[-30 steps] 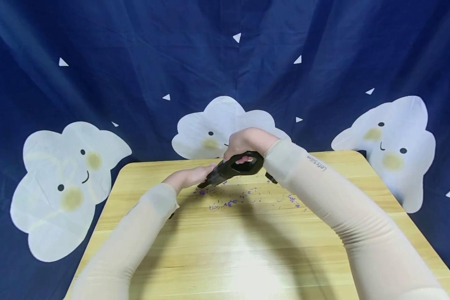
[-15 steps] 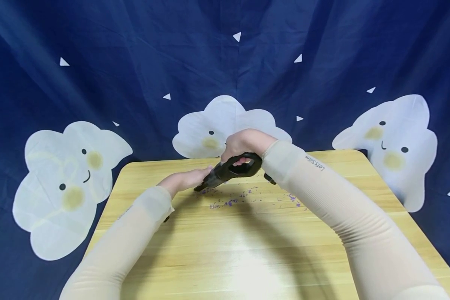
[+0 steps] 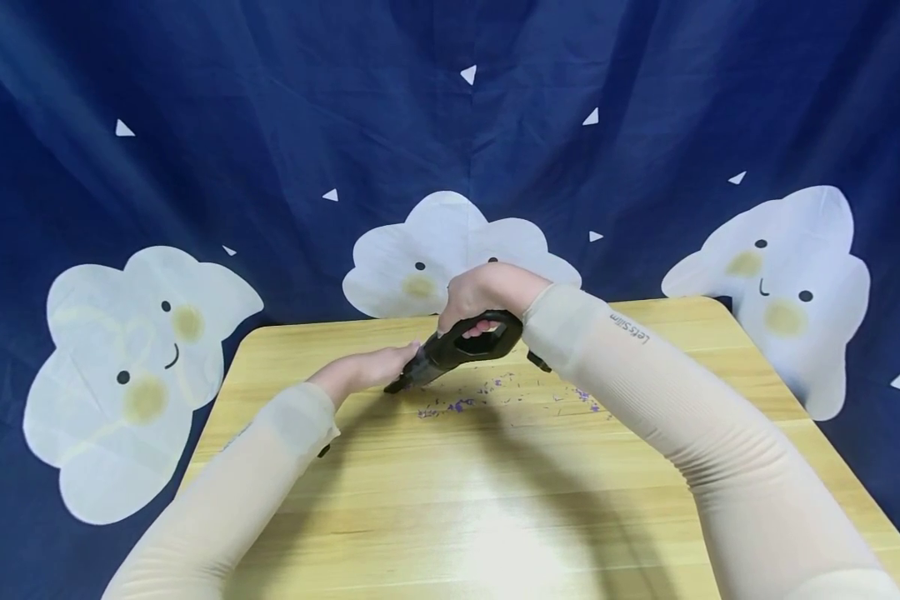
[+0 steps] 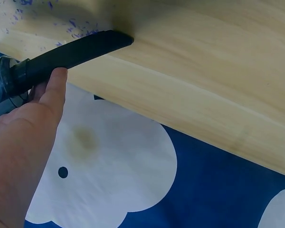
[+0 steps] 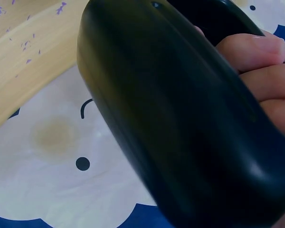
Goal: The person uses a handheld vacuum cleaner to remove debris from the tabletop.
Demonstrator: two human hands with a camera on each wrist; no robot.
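Observation:
A black handheld vacuum (image 3: 437, 354) slants down to the left over the table, its narrow nozzle (image 4: 78, 50) close to the wood. My right hand (image 3: 480, 293) grips its loop handle from above; the right wrist view shows curled fingers (image 5: 256, 54) through the loop beside the dark vacuum body (image 5: 171, 109). Toward the front of the vacuum, my left hand (image 3: 367, 369) holds the base of the nozzle, with fingers (image 4: 57, 88) along its side. Small purple scraps (image 3: 461, 406) lie scattered around and right of the nozzle tip.
The light wooden table (image 3: 420, 492) has rounded far corners. Behind it hangs a dark blue curtain (image 3: 285, 125) printed with smiling white clouds (image 3: 150, 375). More purple scraps (image 3: 587, 398) lie near the right sleeve (image 3: 645, 383).
The vacuum has shifted slightly left and nearer to me, both hands moving with it. Its nozzle now overlaps the spot where a small purple clump showed earlier.

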